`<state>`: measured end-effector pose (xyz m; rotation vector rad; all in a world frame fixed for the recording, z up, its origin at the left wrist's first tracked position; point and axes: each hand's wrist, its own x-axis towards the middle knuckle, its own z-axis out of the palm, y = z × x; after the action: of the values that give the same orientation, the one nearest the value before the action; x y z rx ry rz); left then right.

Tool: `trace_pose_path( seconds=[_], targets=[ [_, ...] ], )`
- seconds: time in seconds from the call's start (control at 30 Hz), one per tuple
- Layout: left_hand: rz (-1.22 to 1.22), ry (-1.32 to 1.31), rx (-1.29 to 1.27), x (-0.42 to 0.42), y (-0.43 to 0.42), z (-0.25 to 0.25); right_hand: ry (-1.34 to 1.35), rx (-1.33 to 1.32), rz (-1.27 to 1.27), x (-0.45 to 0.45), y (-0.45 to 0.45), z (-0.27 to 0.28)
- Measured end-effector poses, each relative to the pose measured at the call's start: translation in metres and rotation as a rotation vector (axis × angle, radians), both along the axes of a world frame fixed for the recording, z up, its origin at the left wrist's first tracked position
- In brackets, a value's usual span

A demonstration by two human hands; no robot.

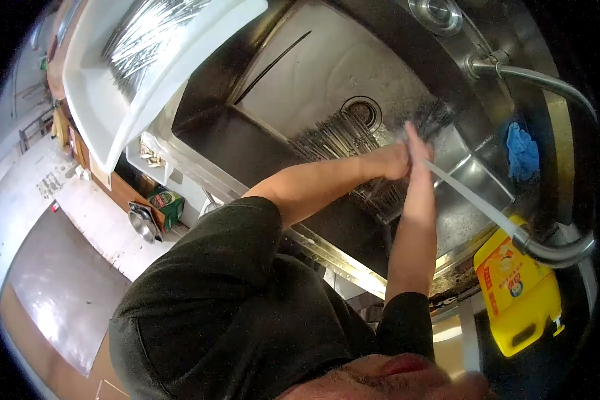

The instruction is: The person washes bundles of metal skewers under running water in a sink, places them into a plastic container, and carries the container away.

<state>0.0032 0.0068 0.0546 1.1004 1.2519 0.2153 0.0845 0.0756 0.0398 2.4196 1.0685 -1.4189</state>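
Silver thin metal rods (155,41) in white plastic tub (87,83), dark slim rods (343,135) loose in steel sink (340,53) by the hands; looks partway. Left hand (395,161), right hand (417,145) together, grip unclear.

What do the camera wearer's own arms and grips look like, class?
The left sleeve and right sleeve are dark, plain cloth, ending around the elbows. Both forearms are bare. The left grip and right grip wear no gloves; blur would hide any ring.
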Motion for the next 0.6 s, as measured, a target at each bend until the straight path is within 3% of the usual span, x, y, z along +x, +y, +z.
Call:
trace_pose_path(
  seconds=[0.1,0.13,0.17,0.23,0.3,0.33,0.4,0.5,0.6],
  targets=[
    [0.398,-0.043,-0.064,-0.001,-0.014,0.002,0.577,-0.027,-0.405,0.002,-0.002,0.020],
    [0.499,-0.096,-0.085,-0.001,-0.022,-0.005,0.723,0.023,-0.514,0.039,-0.008,-0.029],
    [0.598,-0.146,-0.105,-0.003,-0.025,-0.010,0.829,0.010,-0.563,0.037,-0.007,-0.027],
    [0.762,-0.455,-0.222,-0.010,-0.021,-0.009,1.036,-0.026,-0.662,0.034,-0.011,-0.022],
    [0.795,-0.834,-0.453,-0.013,-0.021,-0.017,0.841,0.003,-0.723,0.040,-0.011,-0.040],
    [0.851,-0.662,-0.528,-0.010,-0.019,-0.021,0.709,0.039,-0.711,0.037,-0.009,-0.047],
    [0.877,-0.575,-0.462,-0.011,-0.018,-0.021,0.459,0.162,-0.612,0.028,-0.008,-0.051],
    [0.892,-0.497,-0.469,-0.018,-0.021,-0.003,0.676,0.161,-0.657,0.030,-0.011,-0.045],
    [0.936,-0.573,-0.438,-0.013,-0.028,-0.001,0.632,0.193,-0.770,0.034,-0.014,-0.060]
  ],
)
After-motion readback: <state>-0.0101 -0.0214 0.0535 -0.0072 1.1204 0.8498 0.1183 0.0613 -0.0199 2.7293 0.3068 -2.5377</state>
